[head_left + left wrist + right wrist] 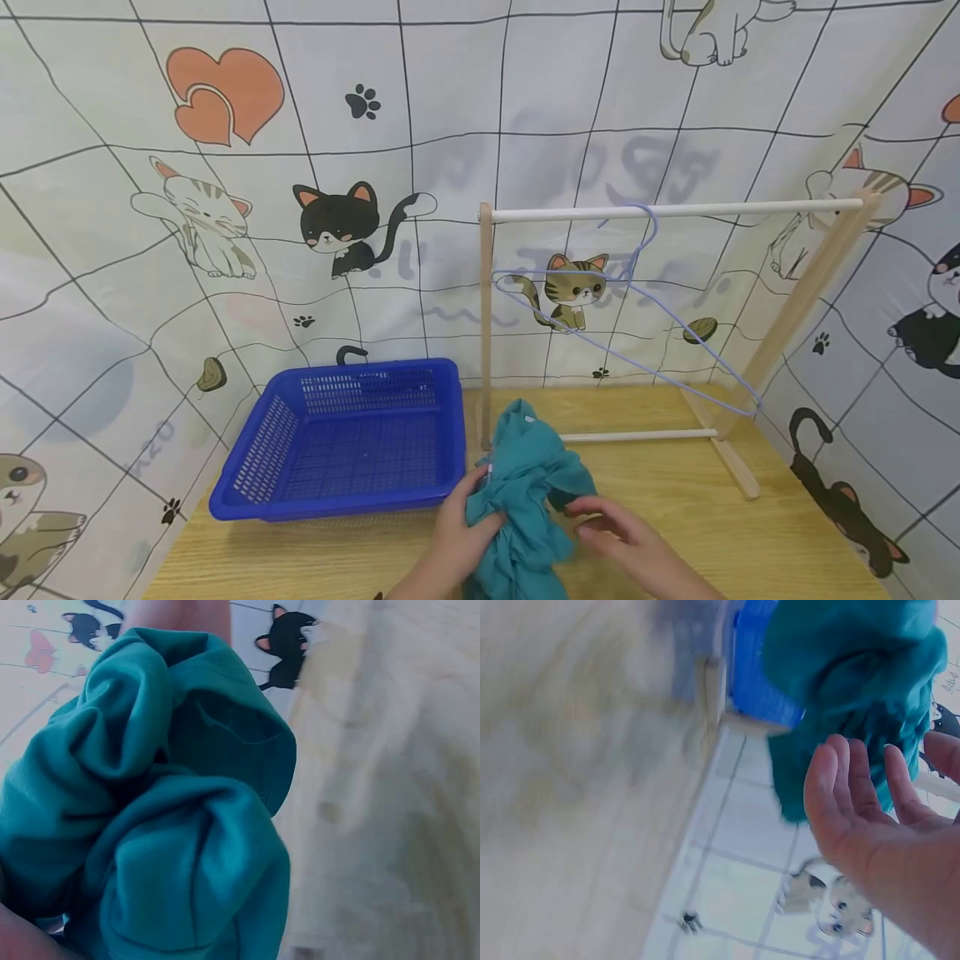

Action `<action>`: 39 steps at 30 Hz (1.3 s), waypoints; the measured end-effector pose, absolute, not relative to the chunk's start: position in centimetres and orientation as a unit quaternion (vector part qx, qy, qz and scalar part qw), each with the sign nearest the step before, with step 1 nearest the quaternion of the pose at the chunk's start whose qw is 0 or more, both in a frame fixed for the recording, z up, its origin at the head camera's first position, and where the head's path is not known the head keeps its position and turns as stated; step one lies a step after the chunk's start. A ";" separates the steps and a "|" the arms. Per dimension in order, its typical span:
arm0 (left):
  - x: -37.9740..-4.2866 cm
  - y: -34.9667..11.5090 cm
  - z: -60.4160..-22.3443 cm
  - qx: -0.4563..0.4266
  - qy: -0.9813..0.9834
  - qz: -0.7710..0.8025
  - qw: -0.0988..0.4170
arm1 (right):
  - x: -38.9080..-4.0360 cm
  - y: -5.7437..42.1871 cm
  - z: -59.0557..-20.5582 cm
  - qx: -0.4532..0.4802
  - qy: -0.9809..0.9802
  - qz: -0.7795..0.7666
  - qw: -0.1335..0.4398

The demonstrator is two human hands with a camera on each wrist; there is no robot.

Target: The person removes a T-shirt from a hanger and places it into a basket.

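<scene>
A crumpled teal garment (pixel 521 492) is held up over the front of the table, its folds filling much of the left wrist view. My left hand (pixel 463 527) grips it at its left side, thumb over the cloth and fingers partly hidden behind it. Beside the garment's right edge is my right hand (pixel 618 537), fingers loosely bent and spread. In the right wrist view those fingers (pixel 862 787) overlap the teal cloth (pixel 855 667) without closing round it. A small white label (pixel 491 472) shows near the left hand.
A blue plastic basket (pixel 225 500) stands on the wooden table (pixel 637 533) at left, nothing visible inside. To the right is a wooden rack (pixel 486 333) with a white top rail (pixel 720 208). A lavender hanger (pixel 693 333) hangs from that rail. Cat-printed cloth (pixel 450 83) covers the walls.
</scene>
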State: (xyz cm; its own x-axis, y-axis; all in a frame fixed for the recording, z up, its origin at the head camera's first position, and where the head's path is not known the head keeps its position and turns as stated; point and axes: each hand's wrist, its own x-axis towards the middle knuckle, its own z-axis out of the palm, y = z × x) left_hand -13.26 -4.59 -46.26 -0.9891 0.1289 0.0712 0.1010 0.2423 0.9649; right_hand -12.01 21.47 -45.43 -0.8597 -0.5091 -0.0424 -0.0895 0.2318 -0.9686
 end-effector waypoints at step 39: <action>-14.6 -15.8 -39.9 -0.125 0.765 0.621 -0.116 | -12.5 25.6 -43.3 -0.163 0.948 -0.227 -0.153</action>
State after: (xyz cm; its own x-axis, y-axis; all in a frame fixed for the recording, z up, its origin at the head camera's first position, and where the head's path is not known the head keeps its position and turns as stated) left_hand -14.58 -15.77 -39.86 -0.9418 -0.3352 0.0235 -0.0463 0.1987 0.9790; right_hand -12.46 25.59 -43.30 -0.9002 -0.2395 0.3636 -0.3782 0.8439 -0.3805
